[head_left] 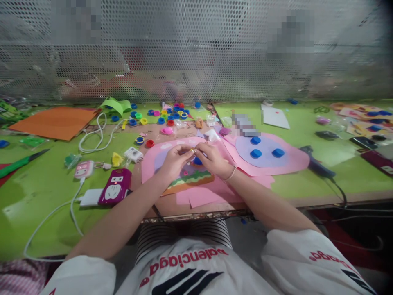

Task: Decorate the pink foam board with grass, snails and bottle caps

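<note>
My left hand [178, 160] and my right hand [212, 157] meet above a pink and purple paper cutout [148, 164]. The fingertips of both are pinched together around something tiny, partly yellow, too small to name. Just under the fingers a blue cap [198, 161] shows on the cutout. Along the cutout's lower part runs a green and orange paper strip [196, 179]. To the right lies another pink paper shape [294, 157] with a lilac oval [245, 149], carrying a few blue caps [256, 153].
Several coloured bottle caps [170, 123] lie scattered at the back, before a perforated metal screen [184, 53]. On the left are orange paper [55, 122], a green-handled knife [23, 166], a white cable [80, 143] and a purple power bank [116, 186]. A dark corded tool [317, 164] lies on the right.
</note>
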{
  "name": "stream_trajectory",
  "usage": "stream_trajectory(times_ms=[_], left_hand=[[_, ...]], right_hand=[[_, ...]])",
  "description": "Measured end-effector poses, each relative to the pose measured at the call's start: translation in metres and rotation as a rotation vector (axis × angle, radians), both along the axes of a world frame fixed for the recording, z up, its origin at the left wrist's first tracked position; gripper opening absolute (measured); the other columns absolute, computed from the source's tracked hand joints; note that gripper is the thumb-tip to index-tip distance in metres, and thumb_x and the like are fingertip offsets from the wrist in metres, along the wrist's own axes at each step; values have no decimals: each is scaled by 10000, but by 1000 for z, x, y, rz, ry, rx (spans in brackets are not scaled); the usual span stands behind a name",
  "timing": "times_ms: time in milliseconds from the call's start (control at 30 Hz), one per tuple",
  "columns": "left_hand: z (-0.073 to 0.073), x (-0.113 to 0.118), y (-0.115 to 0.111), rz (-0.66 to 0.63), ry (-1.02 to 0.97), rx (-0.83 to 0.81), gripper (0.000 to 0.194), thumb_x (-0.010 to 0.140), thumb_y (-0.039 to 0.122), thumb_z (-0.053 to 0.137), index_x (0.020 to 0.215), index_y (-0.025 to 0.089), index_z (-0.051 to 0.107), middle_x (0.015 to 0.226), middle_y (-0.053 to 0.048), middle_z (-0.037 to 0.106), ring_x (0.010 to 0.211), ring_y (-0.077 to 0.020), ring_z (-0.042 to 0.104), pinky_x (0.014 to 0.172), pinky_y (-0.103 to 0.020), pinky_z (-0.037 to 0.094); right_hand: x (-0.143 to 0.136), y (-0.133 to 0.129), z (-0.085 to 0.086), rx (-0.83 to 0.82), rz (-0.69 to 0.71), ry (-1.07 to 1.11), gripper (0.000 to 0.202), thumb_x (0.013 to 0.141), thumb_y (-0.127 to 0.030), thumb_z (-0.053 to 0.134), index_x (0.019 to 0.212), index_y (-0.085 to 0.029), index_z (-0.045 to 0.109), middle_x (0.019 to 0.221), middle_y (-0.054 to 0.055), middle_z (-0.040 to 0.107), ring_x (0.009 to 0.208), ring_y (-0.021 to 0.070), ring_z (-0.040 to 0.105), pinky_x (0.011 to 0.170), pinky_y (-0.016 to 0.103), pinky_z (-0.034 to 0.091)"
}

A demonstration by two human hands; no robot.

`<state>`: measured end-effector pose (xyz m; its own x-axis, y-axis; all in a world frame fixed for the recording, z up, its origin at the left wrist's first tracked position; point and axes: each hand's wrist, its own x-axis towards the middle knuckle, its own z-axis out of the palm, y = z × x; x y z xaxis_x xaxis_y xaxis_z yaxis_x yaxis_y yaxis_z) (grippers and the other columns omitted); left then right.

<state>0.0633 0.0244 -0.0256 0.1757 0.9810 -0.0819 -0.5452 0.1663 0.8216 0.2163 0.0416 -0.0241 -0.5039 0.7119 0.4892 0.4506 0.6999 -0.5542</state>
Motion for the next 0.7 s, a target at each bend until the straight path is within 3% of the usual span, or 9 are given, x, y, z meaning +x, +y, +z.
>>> stream_trajectory(times_ms=[167,267,367,533,700], left_hand=[[0,0,0,22,27,0,238,561,162,786,727,124,620,715,7,625,695,-85,608,742,-242,496],[1,0,1,58,70,-14,222,575,155,770,724,126,608,698,10,609,667,-86,600,721,-250,496],[0,-3,3,91,117,-3,225,583,165,763,731,129,597,688,12,595,641,-85,586,691,-253,493],[1,-7,7,153,187,39,238,587,194,757,744,143,587,690,24,572,609,-80,566,655,-263,498],[18,-15,10,215,188,105,242,564,177,760,741,146,598,695,18,604,645,-83,588,694,-248,492]], right_hand=[[8,9,1,-128,28,40,260,936,-316,339,759,-190,482,727,18,535,680,130,505,662,257,421],[26,30,-3,-209,-95,106,342,954,-332,269,774,-179,515,718,25,553,683,133,532,667,258,438],[45,52,-10,-75,-277,-102,225,879,-242,417,768,-151,591,806,70,595,761,165,539,719,284,426],[49,58,-15,50,-220,-542,246,851,-137,432,904,-98,669,921,143,625,957,229,504,856,326,376],[37,54,-15,-9,-250,-654,255,851,-131,451,749,-98,683,890,149,620,873,196,524,801,288,370]])
